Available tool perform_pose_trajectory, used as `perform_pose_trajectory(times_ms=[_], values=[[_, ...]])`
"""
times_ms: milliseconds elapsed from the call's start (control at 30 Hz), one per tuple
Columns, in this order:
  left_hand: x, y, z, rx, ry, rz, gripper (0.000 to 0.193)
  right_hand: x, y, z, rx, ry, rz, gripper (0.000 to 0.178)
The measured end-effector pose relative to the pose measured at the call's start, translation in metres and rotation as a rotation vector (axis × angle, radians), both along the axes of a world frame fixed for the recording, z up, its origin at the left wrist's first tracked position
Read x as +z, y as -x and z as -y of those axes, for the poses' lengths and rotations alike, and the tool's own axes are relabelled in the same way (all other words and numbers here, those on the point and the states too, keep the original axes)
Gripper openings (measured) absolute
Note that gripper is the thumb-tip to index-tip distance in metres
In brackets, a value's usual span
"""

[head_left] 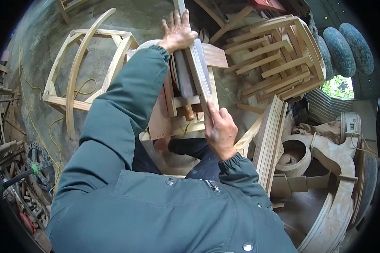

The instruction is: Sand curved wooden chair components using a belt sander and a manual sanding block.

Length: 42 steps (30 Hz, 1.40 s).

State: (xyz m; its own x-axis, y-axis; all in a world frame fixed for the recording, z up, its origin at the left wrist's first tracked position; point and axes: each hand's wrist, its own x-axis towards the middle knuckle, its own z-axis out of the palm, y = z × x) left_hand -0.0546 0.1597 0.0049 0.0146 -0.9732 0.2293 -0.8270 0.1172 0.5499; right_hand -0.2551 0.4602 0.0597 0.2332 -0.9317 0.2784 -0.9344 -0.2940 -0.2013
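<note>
One long wooden strip (197,67) slants from the top edge of the frame to its centre, above a dark flat plate (184,76). My left hand (178,33) lies across it near the top, fingers spread apart; my right hand (221,131) has its fingers clamped on the lower end, index stretched along it. An angular wooden framework (121,52) sits upper left, a curved wooden piece (74,71) across it; slatted woodwork (287,67) stands upper right.
</note>
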Motion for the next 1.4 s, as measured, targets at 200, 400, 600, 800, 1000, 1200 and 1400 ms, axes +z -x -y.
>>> perform_pose_trajectory(times_ms=[200,400,600,800,1000,1200,1400], values=[[0.047,-0.013,0.05,-0.032,-0.26,-0.65,0.125,-0.026,-0.027,0.089,-0.004,0.103,-0.044,0.054],[0.01,-0.054,0.154,-0.002,0.009,-0.857,0.113,-0.038,-0.067,0.157,0.041,0.216,-0.114,0.056],[0.02,-0.052,0.168,-0.105,0.06,-0.881,0.107,-0.046,-0.079,0.207,0.04,0.3,-0.056,0.058],[0.006,-0.086,0.197,0.039,0.284,-0.584,0.102,-0.042,-0.096,0.192,0.097,0.288,0.01,0.056],[0.019,-0.037,0.135,0.056,-0.238,-0.372,0.087,-0.034,-0.053,0.125,-0.009,0.221,-0.191,0.052],[0.026,0.004,0.016,0.063,-0.128,-0.01,0.103,-0.027,-0.016,0.022,0.016,0.155,-0.162,0.058],[0.024,0.035,-0.135,0.095,0.029,-0.074,0.102,-0.008,0.025,-0.116,0.01,-0.002,0.057,0.071]])
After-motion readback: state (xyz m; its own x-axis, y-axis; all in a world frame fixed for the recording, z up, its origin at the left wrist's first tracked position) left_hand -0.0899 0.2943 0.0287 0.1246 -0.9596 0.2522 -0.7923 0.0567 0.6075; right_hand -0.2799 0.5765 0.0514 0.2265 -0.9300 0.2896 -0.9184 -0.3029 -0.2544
